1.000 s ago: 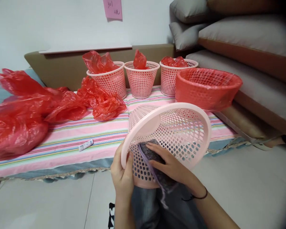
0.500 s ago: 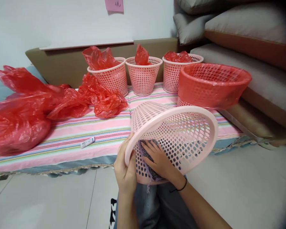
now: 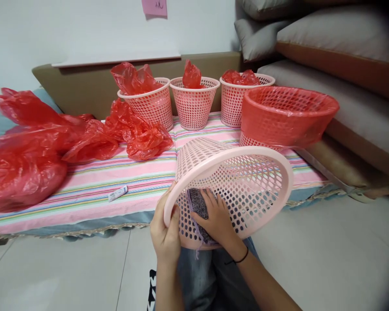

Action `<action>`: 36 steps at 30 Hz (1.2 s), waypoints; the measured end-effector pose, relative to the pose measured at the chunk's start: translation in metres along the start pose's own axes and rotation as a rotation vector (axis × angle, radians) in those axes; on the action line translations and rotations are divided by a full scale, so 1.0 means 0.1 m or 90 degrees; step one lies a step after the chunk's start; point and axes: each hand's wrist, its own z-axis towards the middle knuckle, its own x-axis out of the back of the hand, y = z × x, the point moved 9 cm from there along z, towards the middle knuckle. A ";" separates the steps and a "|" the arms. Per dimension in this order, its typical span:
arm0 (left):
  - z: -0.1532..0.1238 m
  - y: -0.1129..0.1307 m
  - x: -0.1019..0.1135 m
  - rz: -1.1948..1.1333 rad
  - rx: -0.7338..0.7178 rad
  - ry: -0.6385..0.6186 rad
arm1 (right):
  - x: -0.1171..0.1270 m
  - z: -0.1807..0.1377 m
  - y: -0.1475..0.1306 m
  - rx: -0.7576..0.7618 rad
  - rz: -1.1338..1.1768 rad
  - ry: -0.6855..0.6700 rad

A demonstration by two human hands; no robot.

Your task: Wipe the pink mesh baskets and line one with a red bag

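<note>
A pink perforated plastic basket lies tilted over my lap, its mouth turned towards me. My left hand is closed around the left side of its rim, thumb inside. Inside the basket, my right hand rests flat with spread fingers on a dark grey cloth, pressing it against the lower wall. The cloth has a purple edge, and a loose purple thread hangs over the rim. Part of the cloth is hidden under my right hand.
Three pink baskets holding red plastic bags stand along the sofa back. Nearer right is a basket covered in red plastic. Crumpled red bags and a small white label-like strip lie on the striped cover. Cushions are piled right.
The tilted basket and both hands have shifted slightly left. My right hand has moved a little on the cloth, and more of the grey cloth shows beside the thumb.
</note>
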 end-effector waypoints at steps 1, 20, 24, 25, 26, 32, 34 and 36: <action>0.00 0.00 0.00 -0.002 -0.003 0.001 | 0.00 -0.01 0.00 -0.008 -0.007 0.007; -0.01 -0.05 0.02 -0.034 0.017 0.018 | 0.08 0.10 0.41 -0.062 0.749 -0.172; -0.01 -0.04 0.02 -0.035 0.017 0.015 | 0.06 0.03 0.29 -0.050 0.844 -0.213; -0.01 -0.04 0.01 -0.035 0.017 0.013 | 0.09 0.05 0.29 -0.029 0.809 -0.195; -0.01 -0.03 0.01 -0.034 0.015 0.012 | 0.13 0.07 0.28 0.000 0.751 -0.167; -0.02 -0.01 -0.01 -0.018 0.006 0.015 | 0.28 0.14 0.08 0.106 0.146 0.006; -0.02 0.00 -0.03 -0.017 -0.002 0.009 | 0.27 0.12 -0.01 0.101 -0.022 0.030; -0.01 0.01 -0.04 -0.017 -0.008 0.006 | 0.25 0.10 -0.07 0.083 -0.116 0.038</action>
